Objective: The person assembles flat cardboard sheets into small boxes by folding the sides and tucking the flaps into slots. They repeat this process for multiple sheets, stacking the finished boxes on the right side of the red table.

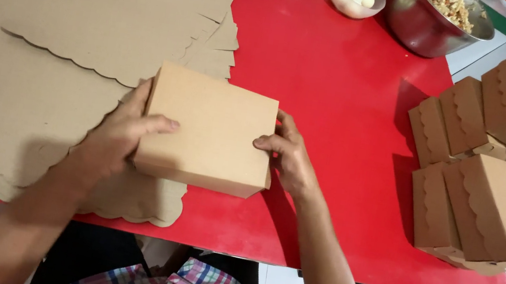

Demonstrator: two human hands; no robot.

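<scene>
Left hand: grip clasped on the left side of a closed brown cardboard box, thumb laid over its top face, fingers along the side wall. Right hand: grip pressed on the box's right side, thumb hooked onto the top edge. Box sits flat between both hands, near the middle of the front edge of the red bench, partly resting on flat scallop-edged cardboard blanks.

Blanks lie stacked and overlapping across the left half of the bench, reaching the back left corner.

Right edge: a heap of folded brown boxes, leaning on one another, well apart from the hands.

Back right corner: small pale bowl holding round white items, just beside a steel bowl of chopped food.
</scene>
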